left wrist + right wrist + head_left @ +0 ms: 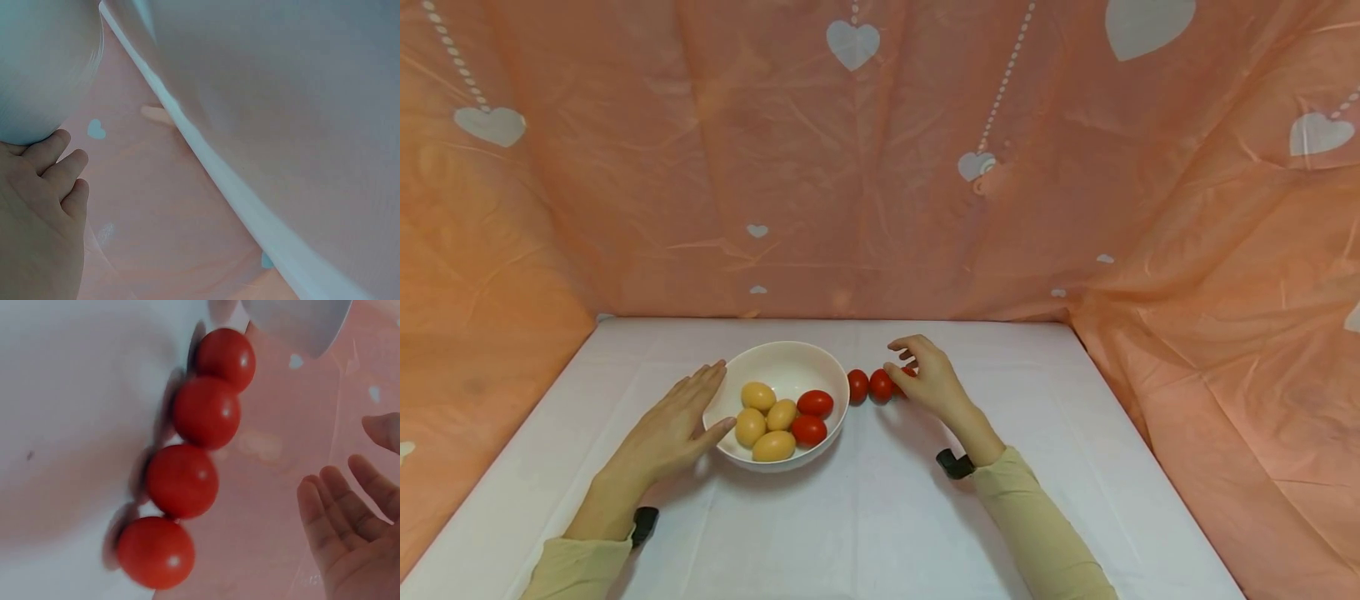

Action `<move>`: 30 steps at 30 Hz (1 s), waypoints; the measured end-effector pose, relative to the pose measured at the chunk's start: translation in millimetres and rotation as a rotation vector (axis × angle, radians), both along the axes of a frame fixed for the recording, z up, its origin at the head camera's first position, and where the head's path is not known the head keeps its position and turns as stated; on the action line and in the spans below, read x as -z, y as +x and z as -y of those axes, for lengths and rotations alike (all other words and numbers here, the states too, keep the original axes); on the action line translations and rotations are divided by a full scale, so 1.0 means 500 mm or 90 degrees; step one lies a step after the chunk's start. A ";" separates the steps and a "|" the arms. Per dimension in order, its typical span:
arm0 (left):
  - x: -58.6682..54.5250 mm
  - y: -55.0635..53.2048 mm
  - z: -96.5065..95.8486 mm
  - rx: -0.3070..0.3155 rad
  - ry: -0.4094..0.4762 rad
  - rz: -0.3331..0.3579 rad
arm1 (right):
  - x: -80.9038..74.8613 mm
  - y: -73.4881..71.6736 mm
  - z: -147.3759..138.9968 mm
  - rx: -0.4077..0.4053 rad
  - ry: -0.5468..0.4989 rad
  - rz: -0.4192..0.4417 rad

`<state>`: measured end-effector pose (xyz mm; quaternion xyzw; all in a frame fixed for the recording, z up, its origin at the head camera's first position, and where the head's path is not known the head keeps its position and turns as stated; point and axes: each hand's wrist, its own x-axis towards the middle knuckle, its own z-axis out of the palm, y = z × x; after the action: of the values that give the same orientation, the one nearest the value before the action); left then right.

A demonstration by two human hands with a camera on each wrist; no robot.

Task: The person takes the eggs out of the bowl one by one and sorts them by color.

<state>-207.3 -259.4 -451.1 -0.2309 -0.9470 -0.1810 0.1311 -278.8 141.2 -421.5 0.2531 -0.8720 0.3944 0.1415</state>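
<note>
A white bowl (775, 354) stands left of centre on the table. Several yellow egg-shaped pieces (773, 446) and two red tomatoes (808, 431) lie in it. My left hand (681, 421) rests along the bowl's left side with its fingers straight and its thumb at the rim. To the right of the bowl runs a row of several red tomatoes (207, 412), close together. Over the row's right end, my right hand (931, 379) hovers with loosely bent fingers and nothing in them. It hides part of the row in the head view; in the right wrist view a gap separates hand and tomatoes.
A white cloth (880, 517) covers the table. Behind it and at both sides hangs an orange-pink curtain (865, 167) with pale hearts. Each wrist wears a small black device (955, 464).
</note>
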 end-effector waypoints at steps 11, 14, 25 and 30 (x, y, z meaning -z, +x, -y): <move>-0.004 0.002 -0.002 0.003 0.005 -0.008 | -0.024 0.006 0.065 -0.146 0.058 -0.040; -0.004 0.002 -0.002 0.003 0.004 -0.005 | -0.029 0.005 0.084 -0.167 0.077 -0.044; -0.002 0.002 -0.002 0.006 0.005 -0.011 | -0.053 -0.007 0.145 -0.228 0.225 0.030; -0.001 0.002 0.000 0.006 0.003 -0.012 | -0.058 -0.021 0.167 -0.274 0.292 0.046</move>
<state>-206.4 -259.6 -450.8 -0.2367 -0.9442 -0.1814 0.1396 -289.5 57.9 -392.7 0.4428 -0.8692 0.2169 -0.0371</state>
